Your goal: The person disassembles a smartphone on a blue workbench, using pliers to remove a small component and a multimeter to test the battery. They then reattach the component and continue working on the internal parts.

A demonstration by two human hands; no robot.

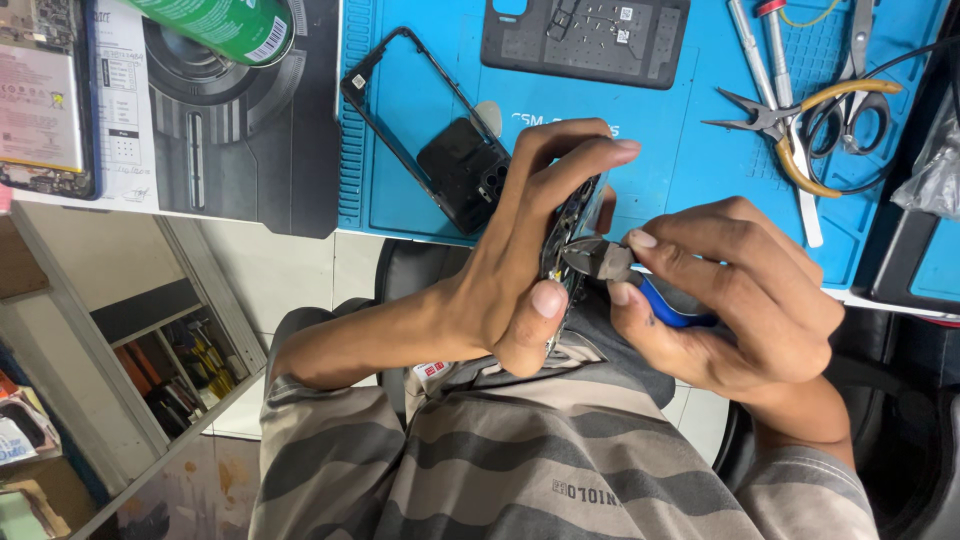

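Left hand [530,245] grips an opened dark phone body [572,235] edge-on, fingers curled over its top, thumb pressed on the near side, held above the lap just in front of the bench edge. Right hand [730,290] is closed round small blue-handled metal cutters [610,262], whose tips touch the phone's edge.

On the bench: blue rubber work mat [660,130] with faint grey lettering (partly hidden by the fingers). On it lie a black plastic phone frame [420,130], a dark grey rectangular tray [585,40] with small white stickers, yellow-handled pliers [790,125] and scissors with black loops [850,110].

Left of the mat sits a flat dark printed box [230,130] with a white label strip down its left side, a green cylindrical can [225,25] with a white barcode patch lying on it. Far left, an open phone with a pale battery [40,100].
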